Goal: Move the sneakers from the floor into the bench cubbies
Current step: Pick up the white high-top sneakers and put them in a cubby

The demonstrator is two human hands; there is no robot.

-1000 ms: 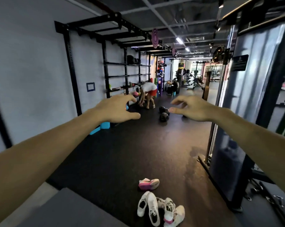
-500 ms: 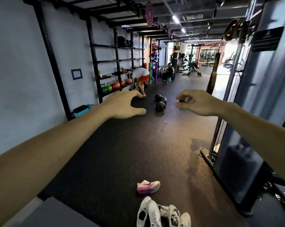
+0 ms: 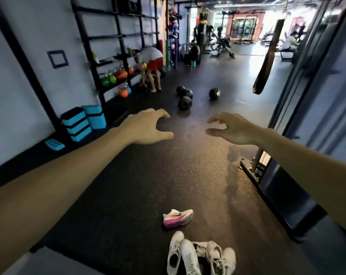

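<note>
Two hands raised | left hand half-open, empty | right hand half-open, empty | sneakers on floor

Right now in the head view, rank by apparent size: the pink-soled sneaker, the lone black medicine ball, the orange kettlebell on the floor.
1. Pink-soled white sneaker, largest, though nearest the camera.
2. Lone black medicine ball and orange kettlebell look alike; unranked.

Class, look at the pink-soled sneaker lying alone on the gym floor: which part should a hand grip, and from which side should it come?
Probably the heel collar of the pink-soled sneaker, from above. It stands upright on its sole, apart from the white sneakers, so its opening faces up. The heel appears to be at its left end. Both the left hand and right hand are empty.
</note>
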